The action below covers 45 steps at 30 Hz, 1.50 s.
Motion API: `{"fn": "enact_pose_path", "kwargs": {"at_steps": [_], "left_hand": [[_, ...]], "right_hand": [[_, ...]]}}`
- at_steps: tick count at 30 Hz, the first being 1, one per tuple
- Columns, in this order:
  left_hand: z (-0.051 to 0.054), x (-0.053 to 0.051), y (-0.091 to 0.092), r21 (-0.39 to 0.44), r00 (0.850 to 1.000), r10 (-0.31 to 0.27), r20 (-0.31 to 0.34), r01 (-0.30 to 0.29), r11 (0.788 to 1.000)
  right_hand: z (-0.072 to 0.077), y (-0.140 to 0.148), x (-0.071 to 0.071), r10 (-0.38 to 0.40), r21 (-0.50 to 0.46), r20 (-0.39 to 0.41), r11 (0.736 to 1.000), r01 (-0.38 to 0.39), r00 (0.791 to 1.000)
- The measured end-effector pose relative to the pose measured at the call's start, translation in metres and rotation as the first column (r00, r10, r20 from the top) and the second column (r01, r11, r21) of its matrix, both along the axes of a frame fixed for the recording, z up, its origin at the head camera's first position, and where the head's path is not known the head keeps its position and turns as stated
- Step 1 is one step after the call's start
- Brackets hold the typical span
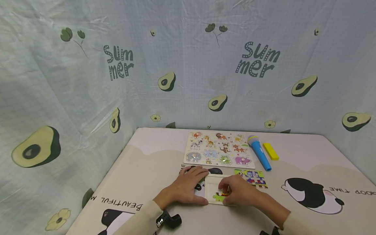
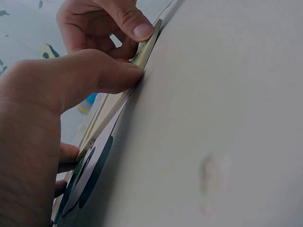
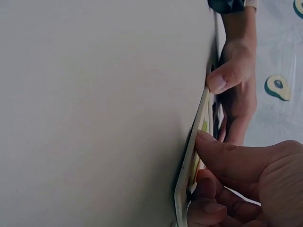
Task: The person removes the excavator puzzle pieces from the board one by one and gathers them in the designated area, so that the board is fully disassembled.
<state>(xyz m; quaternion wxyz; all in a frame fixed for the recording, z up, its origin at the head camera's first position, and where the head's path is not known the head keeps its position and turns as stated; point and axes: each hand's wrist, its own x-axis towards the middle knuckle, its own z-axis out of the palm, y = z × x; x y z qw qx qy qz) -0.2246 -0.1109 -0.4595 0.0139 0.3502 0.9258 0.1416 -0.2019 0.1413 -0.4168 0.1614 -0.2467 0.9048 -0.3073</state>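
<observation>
A shallow pale wooden puzzle tray (image 1: 212, 181) lies on the table, with green jigsaw pieces (image 1: 218, 197) in its near part. My left hand (image 1: 188, 185) holds the tray's left side, its thumb at the near edge and fingers at the far corner. In the left wrist view, the left thumb (image 2: 113, 73) presses against the tray's rim. My right hand (image 1: 241, 192) is bent over the tray's right part and pinches a jigsaw piece low against it; the fingers mostly hide this piece. To the right, partly behind the right hand, lie joined colourful jigsaw pieces (image 1: 256, 178).
Behind the tray lies an animal peg board (image 1: 218, 148). A blue toy microphone (image 1: 260, 154) and a yellow block (image 1: 271, 151) stand to its right. Patterned cloth (image 1: 188, 65) hangs around the table (image 1: 155, 153).
</observation>
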Motion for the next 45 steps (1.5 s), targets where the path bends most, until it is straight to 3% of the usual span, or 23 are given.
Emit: {"fn": "enact_pose_path", "kwargs": {"at_steps": [24,34,40,45], "left_hand": [[0.001,-0.001,0.0,0.008,1.0,-0.005,0.0,0.005,1.0],[-0.004,-0.003,-0.002,0.016,1.0,-0.01,0.0,0.01,1.0],[-0.004,-0.003,-0.001,0.02,1.0,-0.011,0.006,0.011,1.0],[-0.002,-0.002,-0.001,0.006,1.0,-0.014,-0.006,0.014,1.0]], "right_hand": [[-0.006,0.0,0.001,0.052,0.013,-0.074,0.999,-0.052,0.996],[-0.004,0.003,0.001,0.081,-0.117,-0.018,0.99,-0.083,0.997],[0.002,0.014,0.001,0.059,-0.173,-0.028,0.983,-0.063,0.998],[0.006,0.029,0.0,-0.013,-0.183,-0.033,0.983,0.007,0.999]]}}
